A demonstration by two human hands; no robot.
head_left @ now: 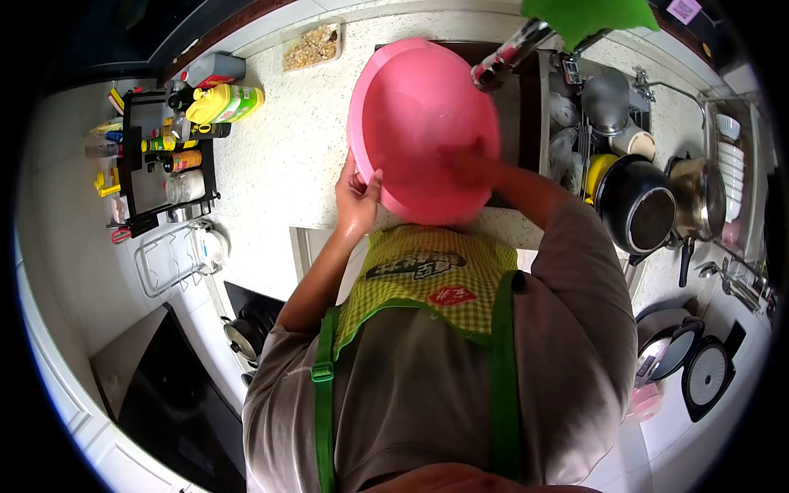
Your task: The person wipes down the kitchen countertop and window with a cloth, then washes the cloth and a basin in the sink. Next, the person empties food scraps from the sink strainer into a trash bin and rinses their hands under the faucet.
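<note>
A large pink plastic basin is tilted at the edge of the sink, its hollow side facing me. My left hand grips the basin's lower left rim, thumb in front and fingers partly hidden behind it. Inside the basin, my right hand is at the lower right of the inner surface. That hand is blurred, and its fingers cannot be made out. Above the basin's right rim hangs the faucet, with a green leaf-like piece beside it.
Left on the counter stand a rack of bottles and a yellow jug. A clear box of grainy food lies at the back. Right of the sink are a black pot, a steel pot and stacked white bowls.
</note>
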